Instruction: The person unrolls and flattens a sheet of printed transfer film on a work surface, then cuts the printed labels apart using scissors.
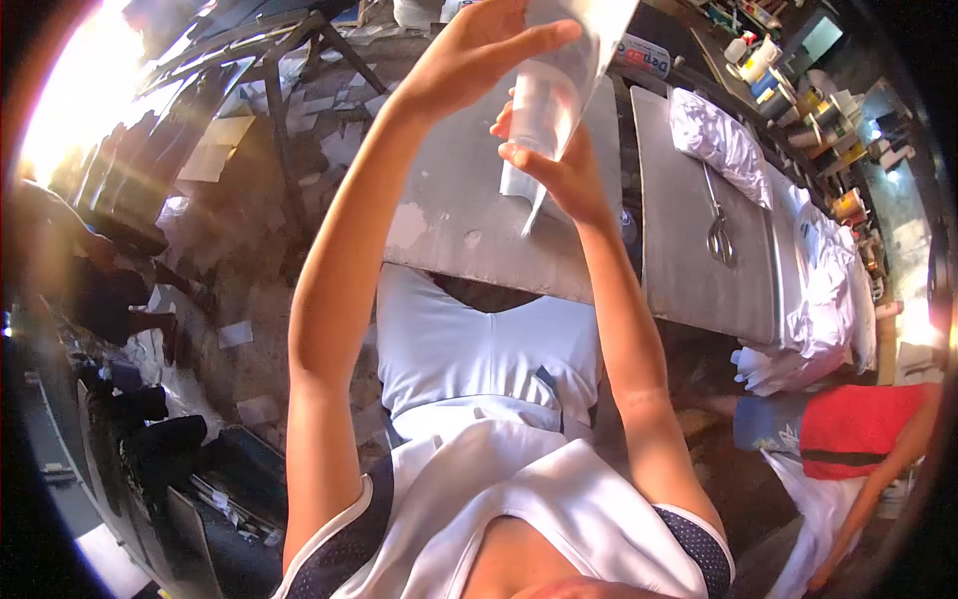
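I hold up a glossy, whitish, partly see-through sheet [569, 75], curled into a loose roll at its lower end, above the grey tabletop in front of me. My right hand [564, 175] is closed around the rolled part, thumb on the near side and fingertips showing at its left edge. Higher up, my left hand [479, 60] has its thumb laid across the sheet's upper part; its other fingers are partly cut off by the frame's top. Below the roll, the grey tabletop [449, 190] reaches close to my lap.
On a second grey board [699, 270] to the right lie scissors [720, 240] and a white bundle [718, 140]. White cloth [828, 299] is piled beyond. A person in red [863, 424] is at lower right, another person [100, 290] at left. Paper scraps litter the floor.
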`<state>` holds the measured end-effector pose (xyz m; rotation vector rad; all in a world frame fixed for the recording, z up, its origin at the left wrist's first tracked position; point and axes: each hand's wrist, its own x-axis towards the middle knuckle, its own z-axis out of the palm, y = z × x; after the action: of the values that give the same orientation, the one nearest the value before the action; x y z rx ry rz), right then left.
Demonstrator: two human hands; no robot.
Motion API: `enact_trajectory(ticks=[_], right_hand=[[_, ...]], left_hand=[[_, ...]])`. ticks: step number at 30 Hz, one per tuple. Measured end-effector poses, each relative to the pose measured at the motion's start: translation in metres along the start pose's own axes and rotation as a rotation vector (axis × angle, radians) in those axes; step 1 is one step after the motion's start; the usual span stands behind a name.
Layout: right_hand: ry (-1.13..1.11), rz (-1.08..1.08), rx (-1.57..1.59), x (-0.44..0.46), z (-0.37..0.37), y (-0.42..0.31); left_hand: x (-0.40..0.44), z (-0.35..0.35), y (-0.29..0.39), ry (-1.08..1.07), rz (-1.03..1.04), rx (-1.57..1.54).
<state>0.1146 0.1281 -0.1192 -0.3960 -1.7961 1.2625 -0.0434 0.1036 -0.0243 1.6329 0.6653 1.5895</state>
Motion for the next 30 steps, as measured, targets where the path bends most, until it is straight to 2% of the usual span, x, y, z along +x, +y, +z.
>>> enact_trajectory(ticks=[1,3,5,9,11,12,17,19,22,25,28,30], right_hand=[[-0.012,-0.003,0.017,0.0,-0.001,-0.002],[-0.023,-0.002,0.03,-0.001,-0.006,-0.001],[-0.131,0.03,0.024,-0.003,-0.011,0.005],[-0.16,0.054,0.034,-0.013,-0.015,0.024],[-0.181,0.08,-0.111,-0.017,-0.014,0.028],[-0.095,0.054,-0.042,-0.02,-0.009,0.032],[-0.114,0.097,-0.015,-0.025,-0.003,0.045],[-0.112,0.102,-0.01,-0.024,-0.004,0.044],[-0.093,0.033,-0.078,-0.028,-0.006,0.051],[-0.147,0.023,-0.163,-0.03,-0.01,0.053],[-0.147,-0.046,-0.29,-0.032,-0.01,0.051],[-0.139,-0.035,-0.235,-0.033,-0.009,0.051]], left_hand=[[0.006,-0.005,-0.011,-0.037,0.068,0.002],[0.014,-0.009,-0.023,-0.004,0.026,0.049],[0.022,-0.003,-0.029,0.037,0.125,-0.002],[0.03,-0.004,-0.019,0.117,0.149,0.06],[0.028,-0.004,-0.019,0.138,0.131,0.021],[0.026,-0.004,-0.023,0.124,0.09,0.006],[0.023,-0.003,-0.043,0.163,0.195,0.035],[0.024,0.0,-0.038,0.205,0.192,0.178],[0.022,0.019,-0.008,0.227,0.218,0.092],[0.032,0.029,0.043,0.224,0.28,0.279],[0.056,0.027,0.057,0.195,0.572,0.718],[0.072,0.025,0.072,0.188,0.504,0.785]])
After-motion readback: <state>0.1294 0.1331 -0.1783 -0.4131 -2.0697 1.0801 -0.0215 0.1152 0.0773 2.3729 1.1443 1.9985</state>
